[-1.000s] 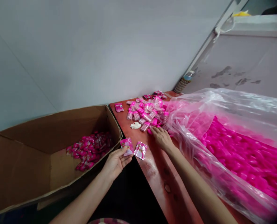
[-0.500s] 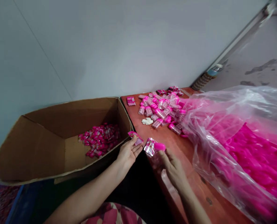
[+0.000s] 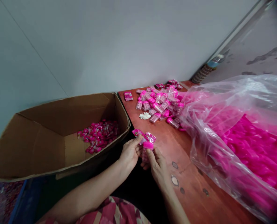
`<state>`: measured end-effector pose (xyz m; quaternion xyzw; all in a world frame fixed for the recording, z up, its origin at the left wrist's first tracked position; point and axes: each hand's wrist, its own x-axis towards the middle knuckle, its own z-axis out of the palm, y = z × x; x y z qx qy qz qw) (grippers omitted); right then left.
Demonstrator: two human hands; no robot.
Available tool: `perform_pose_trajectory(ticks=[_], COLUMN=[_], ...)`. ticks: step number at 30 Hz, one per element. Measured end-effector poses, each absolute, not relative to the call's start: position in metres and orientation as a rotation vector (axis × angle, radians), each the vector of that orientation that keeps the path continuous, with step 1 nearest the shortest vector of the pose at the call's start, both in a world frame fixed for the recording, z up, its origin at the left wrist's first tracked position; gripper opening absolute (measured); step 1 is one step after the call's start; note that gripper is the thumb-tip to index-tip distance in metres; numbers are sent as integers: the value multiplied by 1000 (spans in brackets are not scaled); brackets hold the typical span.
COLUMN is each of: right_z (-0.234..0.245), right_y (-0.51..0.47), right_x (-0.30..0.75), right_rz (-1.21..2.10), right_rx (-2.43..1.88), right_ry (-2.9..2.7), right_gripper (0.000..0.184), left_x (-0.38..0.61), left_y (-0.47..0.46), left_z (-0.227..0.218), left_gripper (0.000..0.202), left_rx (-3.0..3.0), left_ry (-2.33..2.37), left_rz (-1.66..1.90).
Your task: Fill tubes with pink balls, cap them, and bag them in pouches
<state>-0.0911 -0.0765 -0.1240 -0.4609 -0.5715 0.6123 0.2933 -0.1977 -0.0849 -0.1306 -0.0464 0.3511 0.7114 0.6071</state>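
Note:
My left hand (image 3: 129, 153) pinches a pink printed plastic sleeve (image 3: 139, 136) between thumb and fingers. In my right hand (image 3: 157, 163) is a small clear bottle (image 3: 146, 152) with a pink cap and pale pink pellets inside, held upright against the left fingertips. Just behind the cap shows another shiny pink and silver sleeve (image 3: 150, 137); whether a hand holds it or it lies on the table I cannot tell. Both hands are close together above the near edge of the reddish table (image 3: 190, 174).
A cardboard box (image 3: 42, 133) on the left contains many small pink packs (image 3: 101, 133). Similar capped bottles (image 3: 158, 104) are heaped on the table, beside a crumpled white scrap (image 3: 145, 115) and a flat pink packet (image 3: 128, 95). A clear bag (image 3: 241, 140) of pink pieces fills the right.
My right hand has moved left with the bottle, bringing it up to my left hand. The bottle now stands upright and touches the left fingers. The camera view has shifted slightly.

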Motion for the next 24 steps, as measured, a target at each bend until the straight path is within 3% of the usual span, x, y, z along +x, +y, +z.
perform_pose_trajectory(ticks=[5,17,24], right_z=[-128,-141,-142], right_y=[-78,-82,-82], right_x=[-92,-88,-88], right_rz=[1713,1359,1755], right_rx=[-1148,-1181,-1094], right_ry=[-1506,-1690,-1313], right_gripper=[32,22,31], left_x=[-197,-204,-203], left_y=[-89,-93,-91], left_z=[-128,-129,-134], left_gripper=[36,27,32], left_rx=[78,452,529], left_ry=[939,973,953], left_rz=[1565,1460,1366])
